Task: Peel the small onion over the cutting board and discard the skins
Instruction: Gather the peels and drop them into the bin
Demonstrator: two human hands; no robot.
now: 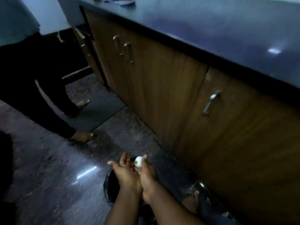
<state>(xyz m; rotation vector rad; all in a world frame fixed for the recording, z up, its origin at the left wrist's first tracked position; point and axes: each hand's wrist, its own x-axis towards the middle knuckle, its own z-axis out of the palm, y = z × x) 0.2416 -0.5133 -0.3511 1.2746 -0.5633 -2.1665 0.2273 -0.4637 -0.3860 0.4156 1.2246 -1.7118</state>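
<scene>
A small white peeled onion (138, 161) is pinched at the fingertips of my right hand (146, 176), low over the floor. My left hand (125, 172) is flat against the right one, palm up, fingers spread, holding nothing that I can see. Both hands hover above the dark opening of a black bin bag (112, 187) on the floor. No cutting board is in view. The picture is dim and blurred.
Brown cabinet doors (162, 88) with metal handles run along the right under a dark countertop (219, 30). Another person in dark clothes stands barefoot (82, 136) at the left on a dark mat (99, 111). My own foot (192, 202) shows beside the bag.
</scene>
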